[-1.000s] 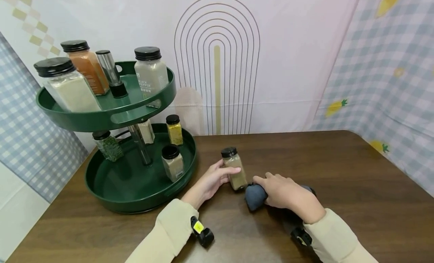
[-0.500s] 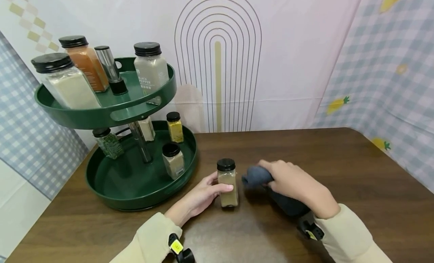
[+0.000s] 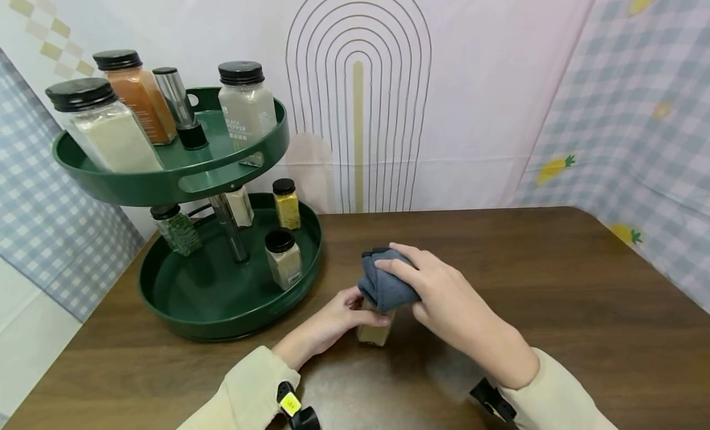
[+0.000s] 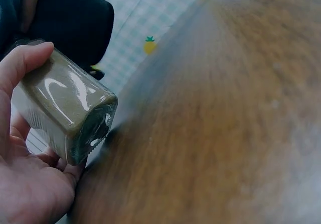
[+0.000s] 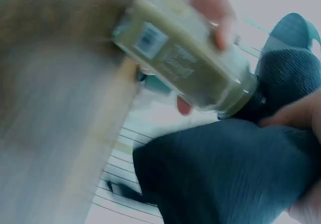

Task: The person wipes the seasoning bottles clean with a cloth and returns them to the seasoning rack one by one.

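My left hand (image 3: 333,324) grips a square glass spice jar (image 3: 374,332) of tan powder around its body, thumb across the near face. In the left wrist view the jar (image 4: 65,96) is tilted, its glass base toward the camera. My right hand (image 3: 444,294) holds a folded dark blue-grey cloth (image 3: 385,282) over the jar's top, covering most of the black lid in the head view. The right wrist view has the cloth (image 5: 235,169) bunched against the lid and neck, and a barcode label shows on the jar (image 5: 180,53).
A green two-tier round stand (image 3: 222,322) is at the left on the wooden table (image 3: 554,282). Large black-lidded jars and a steel cylinder (image 3: 180,106) occupy its upper tier; several small spice jars, one yellow (image 3: 286,207), stand below. A patterned cloth backdrop (image 3: 477,97) rises behind.
The left hand has drawn the jar nearer. The right hand has brought the cloth leftward from the table onto the jar's lid.
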The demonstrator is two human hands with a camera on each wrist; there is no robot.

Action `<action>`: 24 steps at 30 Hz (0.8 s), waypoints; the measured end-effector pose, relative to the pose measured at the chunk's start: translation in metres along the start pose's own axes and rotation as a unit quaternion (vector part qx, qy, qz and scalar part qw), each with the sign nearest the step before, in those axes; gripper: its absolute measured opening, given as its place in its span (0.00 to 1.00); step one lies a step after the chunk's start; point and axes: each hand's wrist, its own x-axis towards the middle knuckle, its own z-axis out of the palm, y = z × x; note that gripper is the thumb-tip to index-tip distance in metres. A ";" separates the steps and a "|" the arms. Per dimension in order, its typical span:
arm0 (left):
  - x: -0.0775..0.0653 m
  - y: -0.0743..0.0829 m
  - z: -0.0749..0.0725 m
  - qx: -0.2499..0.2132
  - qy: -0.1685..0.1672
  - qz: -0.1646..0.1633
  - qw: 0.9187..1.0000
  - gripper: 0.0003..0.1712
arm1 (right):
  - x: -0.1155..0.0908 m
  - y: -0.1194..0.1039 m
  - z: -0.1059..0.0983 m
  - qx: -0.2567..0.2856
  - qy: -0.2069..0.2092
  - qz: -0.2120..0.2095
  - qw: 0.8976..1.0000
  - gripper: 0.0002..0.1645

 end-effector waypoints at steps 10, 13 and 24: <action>0.003 0.002 -0.002 -0.002 -0.033 0.003 0.999 0.33 | -0.002 0.016 -0.002 0.049 -0.047 0.021 0.997 0.52; 0.004 0.002 -0.003 -0.002 -0.040 0.007 0.999 0.34 | -0.002 0.021 -0.003 0.048 -0.060 0.034 0.996 0.51; 0.002 0.000 -0.005 -0.013 -0.039 0.012 0.999 0.33 | -0.002 0.037 -0.022 -0.048 -0.101 0.089 0.990 0.41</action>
